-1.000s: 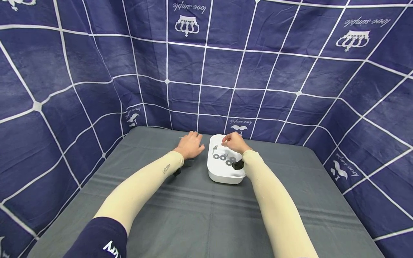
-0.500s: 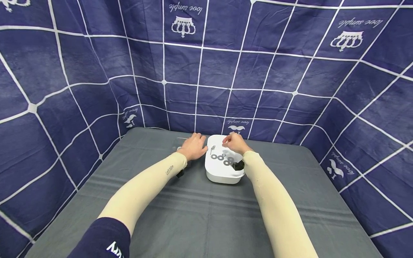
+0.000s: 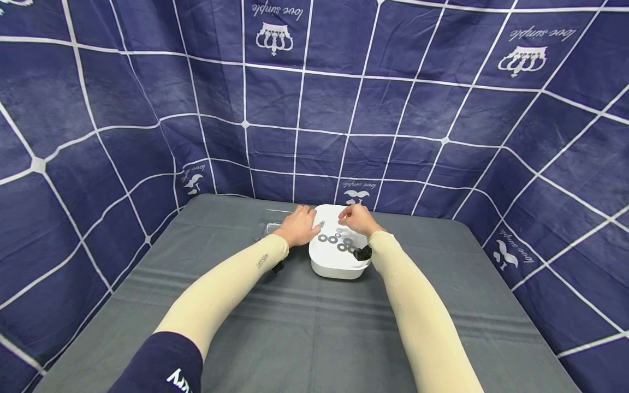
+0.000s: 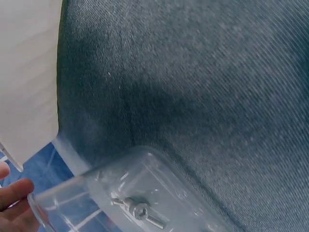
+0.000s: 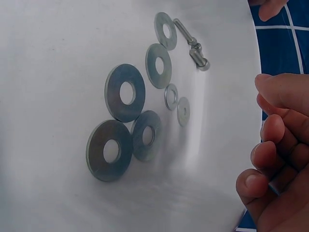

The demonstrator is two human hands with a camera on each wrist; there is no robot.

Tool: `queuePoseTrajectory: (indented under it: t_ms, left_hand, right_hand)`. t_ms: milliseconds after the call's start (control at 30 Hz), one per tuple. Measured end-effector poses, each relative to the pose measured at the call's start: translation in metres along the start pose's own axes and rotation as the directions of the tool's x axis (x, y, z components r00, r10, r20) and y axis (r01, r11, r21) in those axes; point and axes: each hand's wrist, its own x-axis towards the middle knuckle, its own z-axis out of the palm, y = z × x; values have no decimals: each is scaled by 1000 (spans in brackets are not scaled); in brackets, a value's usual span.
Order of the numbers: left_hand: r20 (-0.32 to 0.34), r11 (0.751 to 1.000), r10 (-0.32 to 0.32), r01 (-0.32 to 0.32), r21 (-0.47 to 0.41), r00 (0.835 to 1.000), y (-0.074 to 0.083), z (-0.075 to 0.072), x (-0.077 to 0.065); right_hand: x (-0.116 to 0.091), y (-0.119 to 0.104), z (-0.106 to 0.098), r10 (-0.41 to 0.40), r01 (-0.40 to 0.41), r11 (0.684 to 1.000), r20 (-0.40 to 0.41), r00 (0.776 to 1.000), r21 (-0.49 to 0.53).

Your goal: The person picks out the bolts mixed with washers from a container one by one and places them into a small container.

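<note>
A white tray (image 3: 339, 269) holds several flat metal washers (image 5: 125, 92) and small bolts (image 5: 197, 55). My left hand (image 3: 298, 226) is at the tray's left edge, fingers relaxed and nothing visible in them. Left of it, partly covered by the hand and forearm, lies a clear plastic box (image 4: 145, 166) with metal bolt-like hardware (image 4: 139, 210) inside. Over the tray's far right part hovers my right hand (image 3: 360, 219). Its fingers (image 5: 273, 128) curl loosely and show nothing between them; whether thumb and forefinger touch is unclear in the head view.
A grey cloth covers the table (image 3: 275, 327). Blue curtains (image 3: 324, 109) with white grid lines hang behind it and along both sides, close to its far edge. A dark wrist camera (image 3: 362, 253) sits beside the tray's right rim.
My left hand has moved right to the tray's edge, and more of the clear box shows behind it. My right hand stays over the tray. The head view has shifted slightly.
</note>
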Motion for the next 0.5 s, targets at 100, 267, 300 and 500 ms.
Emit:
queuePoseTrajectory:
  t_ms: [100,267,300,500]
  left_hand:
    - [9,1000,4,-4,8,1000,1,3,2]
    - [31,1000,0,-1,24,1000,1,8,3]
    - [34,1000,-1,0,26,999,1,9,4]
    - [39,1000,-10,10,16,999,1,11,5]
  right_hand:
    - [-1,1,1,12,-12,1000,2,1000,12]
    - [-2,1,1,15,-15,1000,5,1000,26]
    - [-2,1,1,12,-12,1000,4,1000,29]
    - [-1,3,2,-2,2,1000,-8,1000,16]
